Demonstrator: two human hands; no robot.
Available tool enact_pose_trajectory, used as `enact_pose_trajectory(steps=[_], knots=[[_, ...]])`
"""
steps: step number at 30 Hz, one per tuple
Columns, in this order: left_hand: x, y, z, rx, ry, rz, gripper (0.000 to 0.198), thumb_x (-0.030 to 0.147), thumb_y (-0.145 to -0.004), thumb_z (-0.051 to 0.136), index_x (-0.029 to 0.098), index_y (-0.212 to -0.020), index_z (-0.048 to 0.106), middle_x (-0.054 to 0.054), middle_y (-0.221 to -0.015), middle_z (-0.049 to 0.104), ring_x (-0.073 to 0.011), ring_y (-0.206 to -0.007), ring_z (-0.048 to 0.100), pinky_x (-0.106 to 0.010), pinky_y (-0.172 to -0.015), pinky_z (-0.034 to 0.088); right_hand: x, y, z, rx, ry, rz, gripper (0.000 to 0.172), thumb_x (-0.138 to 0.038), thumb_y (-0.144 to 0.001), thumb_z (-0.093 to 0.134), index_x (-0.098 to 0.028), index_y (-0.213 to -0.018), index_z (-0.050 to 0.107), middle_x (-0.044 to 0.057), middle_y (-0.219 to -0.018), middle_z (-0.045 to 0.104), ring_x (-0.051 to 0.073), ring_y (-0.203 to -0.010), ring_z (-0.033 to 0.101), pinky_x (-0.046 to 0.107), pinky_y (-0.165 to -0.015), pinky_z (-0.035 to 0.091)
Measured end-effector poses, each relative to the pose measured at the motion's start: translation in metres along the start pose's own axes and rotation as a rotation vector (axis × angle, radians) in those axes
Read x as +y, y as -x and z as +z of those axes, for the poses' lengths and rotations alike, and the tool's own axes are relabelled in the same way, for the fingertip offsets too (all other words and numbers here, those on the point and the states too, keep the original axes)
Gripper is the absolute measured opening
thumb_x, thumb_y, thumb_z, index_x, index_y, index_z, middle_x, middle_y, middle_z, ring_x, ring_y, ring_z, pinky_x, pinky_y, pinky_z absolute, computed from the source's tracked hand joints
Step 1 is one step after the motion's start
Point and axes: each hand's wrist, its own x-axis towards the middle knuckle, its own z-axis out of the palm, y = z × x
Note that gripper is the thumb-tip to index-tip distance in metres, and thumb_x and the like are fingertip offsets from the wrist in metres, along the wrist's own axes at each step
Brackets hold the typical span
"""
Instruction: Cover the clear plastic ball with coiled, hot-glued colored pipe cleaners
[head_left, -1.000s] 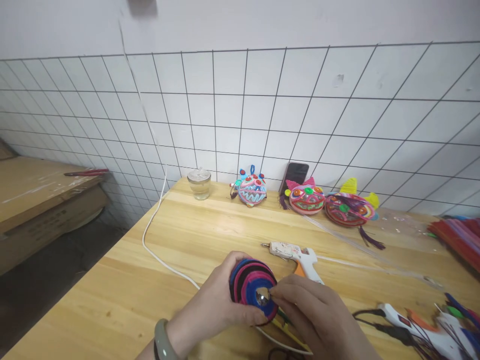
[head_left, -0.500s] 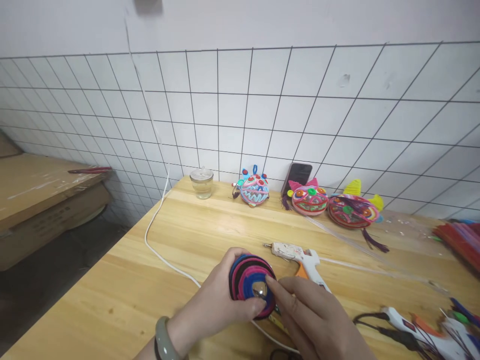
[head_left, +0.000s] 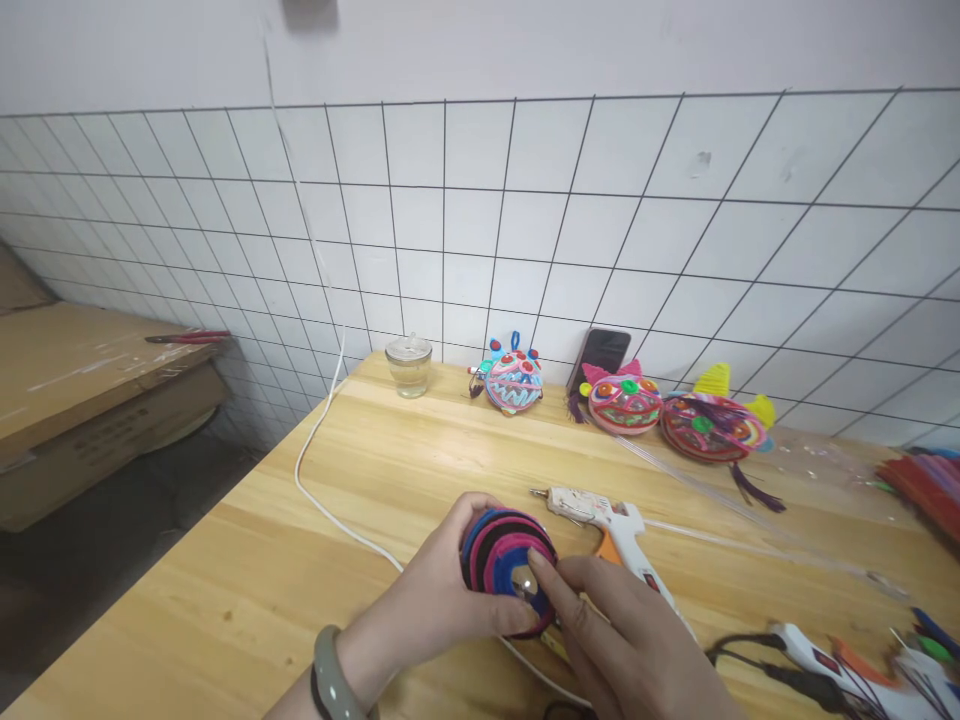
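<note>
My left hand (head_left: 442, 590) is wrapped round a ball (head_left: 504, 545) covered in rings of fuzzy blue, pink and black pipe cleaner. A shiny bare spot shows at the middle of its rings, and my left thumb lies beside this spot. My right hand (head_left: 637, 640) grips the ball's right side, with the index fingertip pressed on the blue ring; its other fingers are partly hidden. Just beyond my right hand lies a white and orange glue gun (head_left: 592, 508), its nozzle pointing left.
Along the wall stand a lidded glass cup (head_left: 409, 368), a phone (head_left: 602, 350) and several pipe-cleaner animal heads (head_left: 513, 382). A white cord (head_left: 322, 505) crosses the wooden table (head_left: 247, 590). Another glue gun (head_left: 814, 650) with dark cables lies at right, near red pipe cleaners (head_left: 926, 490).
The view has shifted slightly, so things sit a little further right. Both hands keep their hold on the ball, and the right index finger stays pressed near its bare spot.
</note>
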Motion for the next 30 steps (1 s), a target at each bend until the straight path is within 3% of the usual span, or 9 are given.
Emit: enact_pose_trajectory(steps=[13,18,21,25,30], knots=[[-0.004,-0.003,-0.003,0.014,0.02,0.004,0.062,0.025,-0.051,0.086,0.021,-0.101,0.05,-0.003,-0.098,0.064,-0.0227,-0.09,0.06,-0.034,-0.075,0.046,0.002,-0.002,-0.005,-0.087,0.145,-0.098,0.04,-0.016,-0.096,0.023,0.004,-0.122,0.045,0.016,-0.08,0.067,0.022,-0.064,0.061,0.035,-0.055,0.052],[-0.005,-0.003,-0.002,0.038,-0.015,0.024,0.059,0.03,-0.054,0.085,0.02,-0.1,0.049,-0.003,-0.096,0.063,-0.0217,-0.089,0.059,-0.034,-0.076,0.046,0.001,-0.002,-0.002,-0.125,0.211,-0.045,0.047,-0.019,-0.096,0.017,0.001,-0.122,0.05,0.016,-0.081,0.066,0.023,-0.064,0.061,0.036,-0.053,0.053],[-0.004,-0.003,-0.002,0.038,-0.002,0.028,0.058,0.03,-0.054,0.084,0.019,-0.1,0.049,-0.003,-0.096,0.063,-0.0213,-0.089,0.059,-0.034,-0.077,0.046,0.001,0.001,0.005,-0.069,0.045,0.102,0.042,-0.012,-0.092,0.027,-0.009,-0.129,0.048,0.014,-0.09,0.063,0.02,-0.071,0.061,0.032,-0.058,0.053],[-0.004,-0.003,-0.003,0.02,0.016,0.022,0.055,0.026,-0.057,0.083,0.02,-0.101,0.05,-0.002,-0.096,0.062,-0.0202,-0.087,0.06,-0.033,-0.075,0.047,0.0,0.002,0.006,0.004,-0.368,0.324,0.052,-0.003,-0.087,0.032,-0.026,-0.132,0.045,0.004,-0.087,0.055,0.012,-0.067,0.056,0.022,-0.057,0.05],[-0.006,-0.004,-0.005,0.032,-0.009,0.016,0.057,0.023,-0.056,0.084,0.02,-0.103,0.051,-0.002,-0.097,0.062,-0.0203,-0.087,0.059,-0.032,-0.076,0.046,0.003,0.0,0.001,-0.083,-0.388,0.312,0.049,-0.005,-0.089,0.033,-0.026,-0.131,0.045,0.002,-0.081,0.056,0.012,-0.064,0.055,0.021,-0.055,0.049]])
